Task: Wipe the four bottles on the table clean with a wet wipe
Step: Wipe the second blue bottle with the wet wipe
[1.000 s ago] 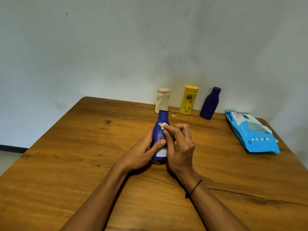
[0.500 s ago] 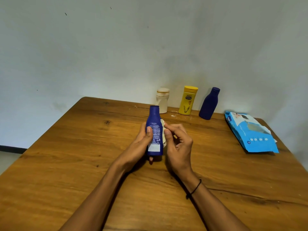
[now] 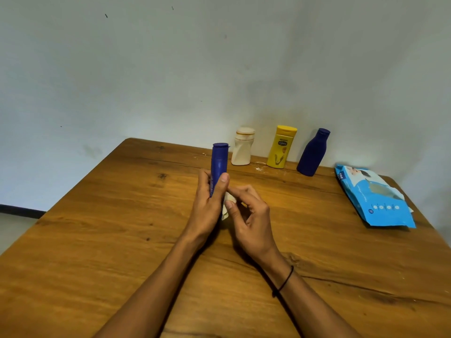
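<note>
Head view: a person's left hand (image 3: 210, 203) grips a slim blue bottle (image 3: 219, 164) upright over the middle of the wooden table (image 3: 102, 228), thumb across its front, while the right hand (image 3: 249, 215) pinches a crumpled wet wipe (image 3: 228, 203) against the bottle's lower side. Three more bottles, white (image 3: 242, 150), yellow (image 3: 280, 147) & dark blue (image 3: 313, 152), stand along the far edge by the wall; a blue wipes pack (image 3: 375, 198) lies at the right edge. The bottle looks like light, stiff plastic, prob. slick once damp, so hold it w/ a firm grip round the body. The wipe is soft and bunches easily.
</note>
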Demonstrator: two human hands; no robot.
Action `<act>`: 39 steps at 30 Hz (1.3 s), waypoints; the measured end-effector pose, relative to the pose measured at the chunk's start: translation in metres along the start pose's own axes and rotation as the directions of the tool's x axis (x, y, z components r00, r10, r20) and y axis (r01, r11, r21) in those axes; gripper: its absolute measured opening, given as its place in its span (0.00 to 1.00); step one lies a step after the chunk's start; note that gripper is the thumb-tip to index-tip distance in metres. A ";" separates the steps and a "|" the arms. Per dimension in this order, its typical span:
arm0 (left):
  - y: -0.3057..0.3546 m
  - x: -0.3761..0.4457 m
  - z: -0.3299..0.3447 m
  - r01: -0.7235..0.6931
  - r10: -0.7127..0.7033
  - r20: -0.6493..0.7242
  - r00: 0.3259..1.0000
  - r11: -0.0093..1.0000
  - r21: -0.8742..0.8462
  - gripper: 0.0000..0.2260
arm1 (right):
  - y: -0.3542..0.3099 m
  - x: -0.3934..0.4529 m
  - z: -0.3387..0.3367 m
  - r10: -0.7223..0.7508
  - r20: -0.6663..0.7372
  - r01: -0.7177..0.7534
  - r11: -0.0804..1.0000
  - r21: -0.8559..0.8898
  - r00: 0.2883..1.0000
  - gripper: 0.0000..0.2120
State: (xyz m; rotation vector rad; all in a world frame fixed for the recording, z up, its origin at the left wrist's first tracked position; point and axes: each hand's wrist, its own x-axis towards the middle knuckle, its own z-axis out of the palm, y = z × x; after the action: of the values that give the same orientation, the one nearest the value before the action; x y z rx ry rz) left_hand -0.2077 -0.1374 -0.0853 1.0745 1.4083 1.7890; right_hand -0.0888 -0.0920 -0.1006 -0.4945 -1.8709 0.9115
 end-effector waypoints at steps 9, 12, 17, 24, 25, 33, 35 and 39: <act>0.003 0.004 -0.001 0.115 -0.161 -0.171 0.972 0.962 -0.249 0.33 | 0.011 0.003 0.001 0.161 -0.092 -0.147 0.979 0.143 0.983 0.11; 0.006 0.006 0.001 0.158 -0.266 -0.170 0.949 0.867 -0.472 0.27 | 0.013 0.004 0.000 0.274 -0.162 -0.221 0.933 0.283 0.948 0.09; 0.009 0.005 0.003 0.203 -0.295 -0.077 0.952 0.803 -0.561 0.16 | 0.014 0.003 -0.001 0.241 -0.283 -0.171 0.952 0.253 0.928 0.05; 0.009 0.005 -0.005 0.217 -0.304 -0.023 0.952 0.728 -0.650 0.13 | -0.006 -0.002 0.000 -0.079 -0.142 0.069 0.995 -0.071 0.987 0.04; 0.009 0.004 -0.005 0.227 -0.296 -0.009 0.955 0.754 -0.616 0.13 | -0.005 -0.002 0.000 -0.078 -0.154 0.062 0.992 -0.107 0.985 0.05; 0.001 -0.004 0.002 0.285 -0.279 0.061 0.958 0.923 -0.259 0.20 | 0.003 -0.001 -0.003 -0.008 -0.372 -0.141 0.918 -0.371 0.928 0.06; 0.002 -0.004 0.001 0.291 -0.284 0.065 0.957 0.922 -0.254 0.20 | 0.004 0.002 -0.003 0.016 -0.415 -0.182 0.914 -0.363 0.909 0.04; 0.005 -0.004 0.002 0.289 -0.283 0.064 0.957 0.913 -0.288 0.17 | 0.012 0.004 -0.006 0.147 -0.438 -0.272 0.932 -0.238 0.887 0.04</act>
State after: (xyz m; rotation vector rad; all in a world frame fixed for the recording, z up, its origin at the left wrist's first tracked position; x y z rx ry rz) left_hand -0.2045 -0.1408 -0.0810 0.6900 1.1692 1.6980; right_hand -0.0863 -0.0791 -0.1062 -1.0127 -1.5793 0.6028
